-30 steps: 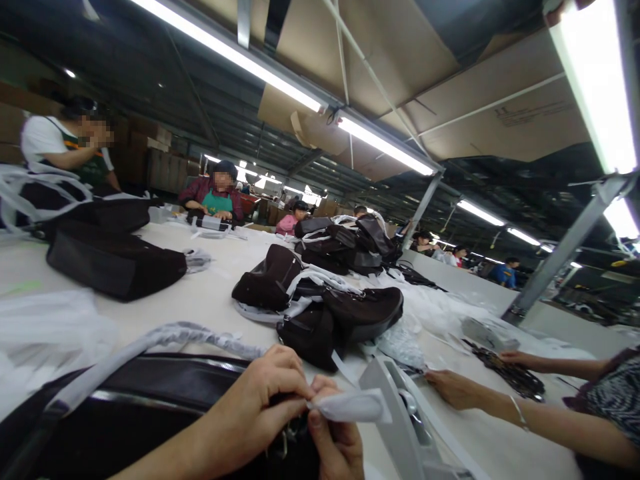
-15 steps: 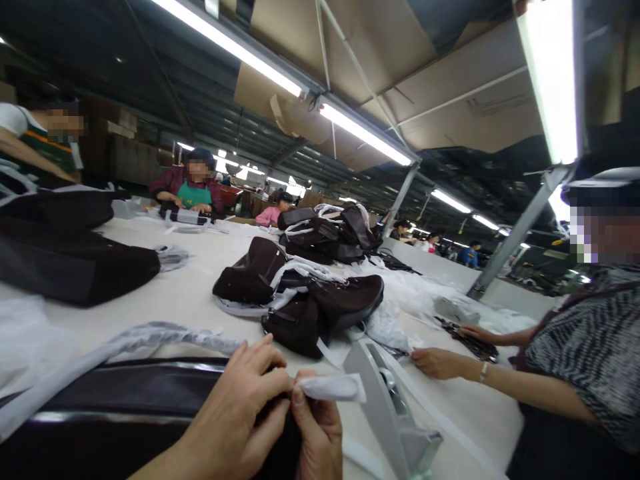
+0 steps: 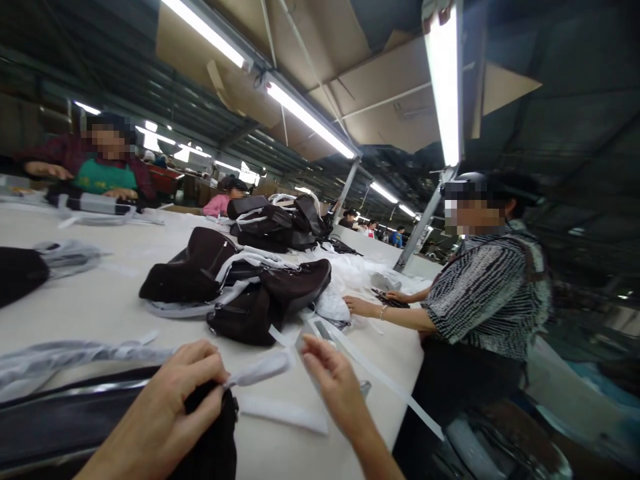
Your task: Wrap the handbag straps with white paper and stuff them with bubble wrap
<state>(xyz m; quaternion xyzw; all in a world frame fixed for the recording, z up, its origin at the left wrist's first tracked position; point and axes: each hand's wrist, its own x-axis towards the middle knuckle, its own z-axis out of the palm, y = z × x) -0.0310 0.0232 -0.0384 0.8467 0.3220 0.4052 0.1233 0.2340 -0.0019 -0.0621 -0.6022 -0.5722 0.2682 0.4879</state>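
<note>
A dark brown bag point(image 3: 65, 420) lies in front of me at the lower left, its long handle point(image 3: 90, 360) covered in pale wrapping. My left hand point(image 3: 183, 393) is closed at the bag's right end, pinching the base of a white wrapping strip point(image 3: 263, 369) that sticks out to the right. Farther right, my right hand point(image 3: 333, 373) reaches to a grey tape dispenser point(image 3: 323, 330) and partly covers it. Its fingers are curled together; what is between them, if anything, is too small to make out. A flat white strip point(image 3: 285, 415) lies on the table between my hands.
More dark bags point(image 3: 240, 287) lie ahead on the white table point(image 3: 115, 287), with a bag pile point(image 3: 280, 220) behind. At the right, a co-worker in a patterned top point(image 3: 475, 293) handles dark pieces point(image 3: 390, 300). A white strip point(image 3: 390, 387) hangs over the table edge.
My right hand has let go of the bag end and moved right to the tape dispenser. My left hand stays on the bag. The view has turned right.
</note>
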